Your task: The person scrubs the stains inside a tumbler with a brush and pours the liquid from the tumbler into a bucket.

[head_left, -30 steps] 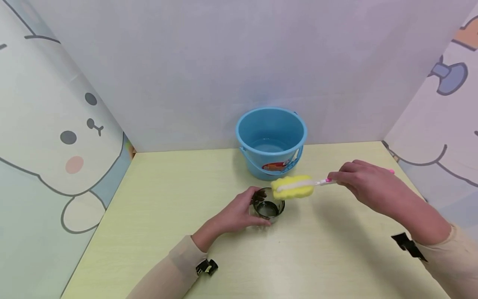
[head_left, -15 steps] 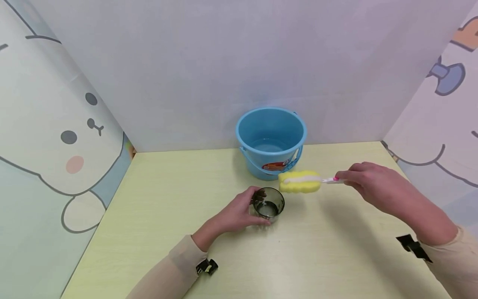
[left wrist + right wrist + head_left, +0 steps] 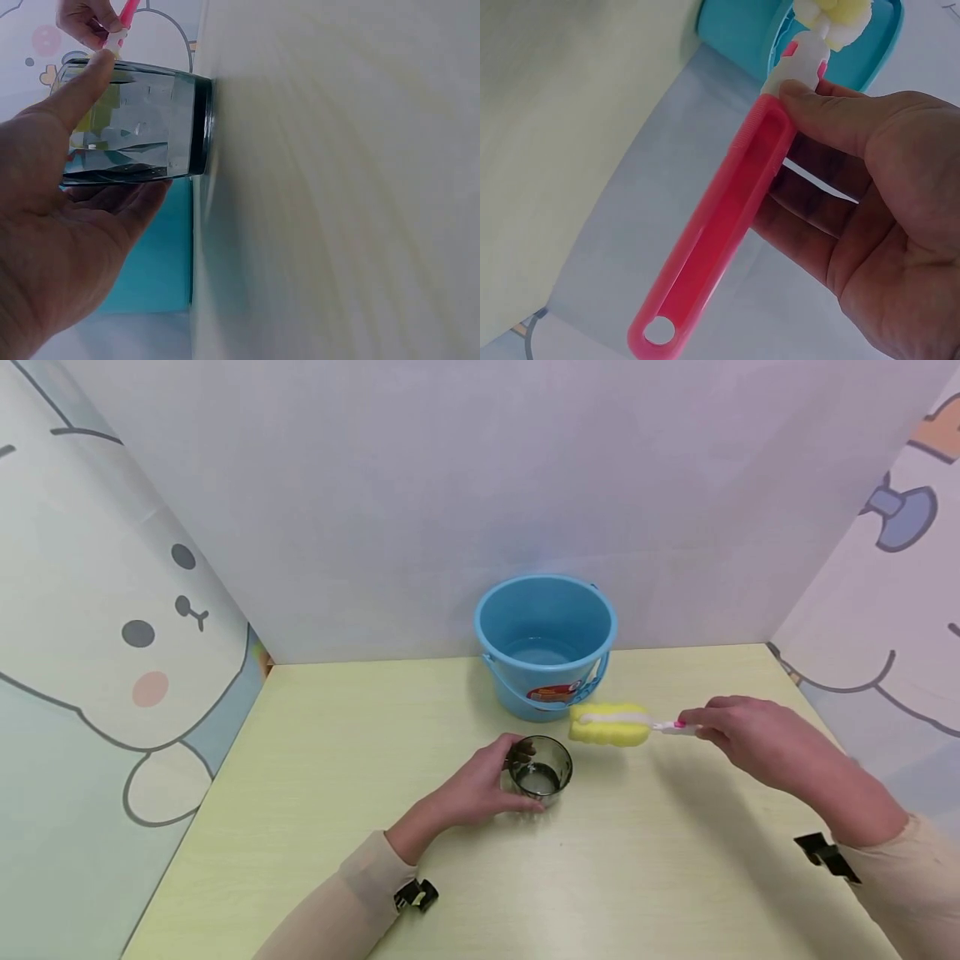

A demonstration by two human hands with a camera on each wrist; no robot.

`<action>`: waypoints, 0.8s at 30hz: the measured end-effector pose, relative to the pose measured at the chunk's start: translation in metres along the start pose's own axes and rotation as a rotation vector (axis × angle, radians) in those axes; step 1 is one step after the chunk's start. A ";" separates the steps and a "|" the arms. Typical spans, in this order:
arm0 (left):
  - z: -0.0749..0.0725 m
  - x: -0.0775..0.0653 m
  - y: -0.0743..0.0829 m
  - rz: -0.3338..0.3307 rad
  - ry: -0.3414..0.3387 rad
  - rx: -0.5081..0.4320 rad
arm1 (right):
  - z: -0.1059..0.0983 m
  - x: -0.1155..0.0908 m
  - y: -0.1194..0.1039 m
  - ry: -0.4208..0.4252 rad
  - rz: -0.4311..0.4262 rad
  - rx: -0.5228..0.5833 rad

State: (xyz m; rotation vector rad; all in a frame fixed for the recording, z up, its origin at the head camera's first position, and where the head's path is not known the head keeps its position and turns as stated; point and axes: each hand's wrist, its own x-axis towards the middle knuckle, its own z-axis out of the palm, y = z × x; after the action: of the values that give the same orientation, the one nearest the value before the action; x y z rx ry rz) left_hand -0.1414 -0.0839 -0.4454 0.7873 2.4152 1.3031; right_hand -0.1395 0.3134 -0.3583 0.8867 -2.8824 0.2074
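Observation:
A dark, see-through drinking glass [image 3: 542, 770] stands upright on the table. My left hand [image 3: 480, 785] grips it from the left, thumb on the near side and fingers round the far side; the left wrist view shows the glass [image 3: 142, 124] between thumb and fingers. My right hand [image 3: 757, 735] pinches a sponge brush near the neck of its pink and white handle [image 3: 720, 217]. The brush's yellow and white sponge head [image 3: 611, 725] hangs above the table, right of the glass and apart from it.
A blue bucket [image 3: 546, 685] with its handle folded down stands behind the glass, near the back wall [image 3: 360, 527]. The pale wooden table [image 3: 337, 735] reaches to patterned side walls. Black straps sit on both sleeves.
My right hand has drawn the sponge brush to the right, so its head has moved from over the glass's rim to beside it. My left hand and the glass stay in place.

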 end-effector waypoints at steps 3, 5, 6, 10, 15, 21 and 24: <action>0.000 0.000 0.000 0.000 -0.001 0.002 | 0.005 0.000 0.003 -0.022 0.012 0.017; 0.000 0.001 0.000 0.003 -0.002 0.002 | 0.008 0.000 0.005 -0.043 0.024 0.029; 0.000 0.001 0.000 0.004 -0.002 0.003 | 0.010 0.001 0.006 -0.056 0.030 0.036; 0.000 0.001 -0.002 0.010 -0.002 0.004 | 0.017 0.002 0.009 -0.108 0.055 0.062; 0.000 0.001 -0.002 0.012 -0.002 0.004 | 0.025 0.003 0.014 -0.145 0.066 0.097; 0.000 0.001 -0.002 0.009 -0.002 0.005 | 0.033 0.005 0.015 -0.173 0.065 0.122; 0.000 0.001 -0.001 0.007 -0.002 0.010 | 0.036 0.006 0.014 -0.182 0.064 0.136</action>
State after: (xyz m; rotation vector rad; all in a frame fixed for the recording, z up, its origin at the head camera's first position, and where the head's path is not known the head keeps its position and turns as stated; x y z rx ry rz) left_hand -0.1424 -0.0837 -0.4463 0.7999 2.4212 1.2932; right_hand -0.1554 0.3157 -0.3944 0.8779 -3.0999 0.3494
